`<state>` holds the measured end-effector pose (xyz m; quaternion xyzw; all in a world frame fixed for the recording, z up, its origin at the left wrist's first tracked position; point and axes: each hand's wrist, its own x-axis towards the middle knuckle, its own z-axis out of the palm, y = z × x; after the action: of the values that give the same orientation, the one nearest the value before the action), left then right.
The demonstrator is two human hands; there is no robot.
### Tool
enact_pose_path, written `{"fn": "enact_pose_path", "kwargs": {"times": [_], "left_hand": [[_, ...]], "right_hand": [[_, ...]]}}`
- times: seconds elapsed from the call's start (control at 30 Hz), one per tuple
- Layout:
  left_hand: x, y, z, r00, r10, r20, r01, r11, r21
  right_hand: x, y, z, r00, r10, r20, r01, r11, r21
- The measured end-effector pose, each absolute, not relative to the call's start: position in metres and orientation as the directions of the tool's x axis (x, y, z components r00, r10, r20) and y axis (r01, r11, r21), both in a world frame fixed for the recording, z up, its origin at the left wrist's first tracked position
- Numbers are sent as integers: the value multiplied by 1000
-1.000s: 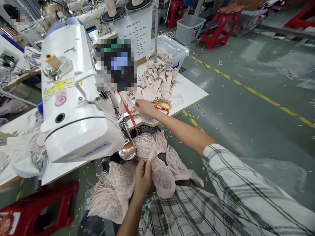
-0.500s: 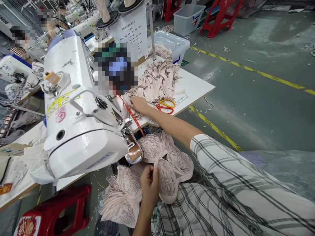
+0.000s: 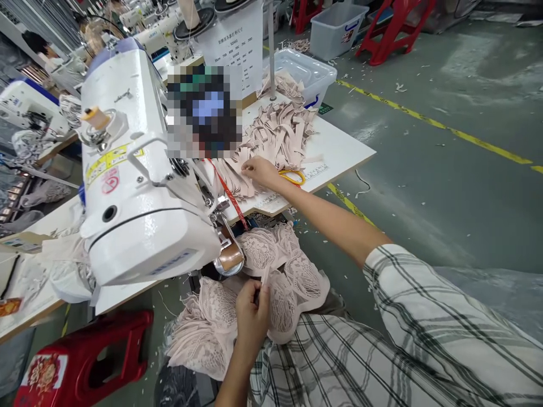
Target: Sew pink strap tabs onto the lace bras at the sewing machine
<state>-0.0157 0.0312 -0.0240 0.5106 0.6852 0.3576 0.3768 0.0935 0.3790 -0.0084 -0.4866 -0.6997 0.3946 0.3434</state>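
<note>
My left hand [image 3: 253,314] is closed, its thumb and forefinger pinching a narrow pale strap end of a beige lace bra [image 3: 282,305]. Several more lace bras [image 3: 199,339] hang in a stack to the left of that hand, below the sewing machine [image 3: 139,186]. Over the table, my right hand [image 3: 262,172] has its fingers pinched together at the near side of a heap of beige fabric strips [image 3: 284,133]; what lies between the fingertips is hidden. Beside this hand show the yellow handles of scissors [image 3: 293,178], partly covered by the wrist. A red ribbon [image 3: 231,198] runs down near the machine head.
The white table [image 3: 343,150] ends at a corner on the right. Behind the heap stand a clear plastic bin [image 3: 320,73] and a printed sheet [image 3: 233,51]. A red stool [image 3: 97,356] is at lower left. Thread spools [image 3: 186,14] stand on top, and other machines line the back left.
My right hand has drawn back slightly to the right across the strips, now covering more of the scissors. My left hand keeps its pinch on the bra strap. The camera view has shifted a little.
</note>
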Motion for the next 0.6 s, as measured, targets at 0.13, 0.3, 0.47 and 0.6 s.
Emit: {"fn": "enact_pose_path", "kwargs": {"times": [0.13, 0.3, 0.47, 0.6], "left_hand": [[-16, 29, -22, -259, 960, -107, 403, 208, 891], [-14, 29, -4, -167, 985, 38, 479, 48, 876], [-12, 38, 15, -193, 980, -46, 428, 126, 895], [-18, 46, 9, -174, 890, -421, -22, 424, 905]], "right_hand": [[109, 337, 7, -306, 952, 10, 69, 33, -997], [119, 232, 11, -581, 801, -147, -232, -336, -913], [111, 172, 3, -628, 772, -99, -484, -487, -727], [115, 170, -2, -640, 769, 6, -385, -314, -868]]}}
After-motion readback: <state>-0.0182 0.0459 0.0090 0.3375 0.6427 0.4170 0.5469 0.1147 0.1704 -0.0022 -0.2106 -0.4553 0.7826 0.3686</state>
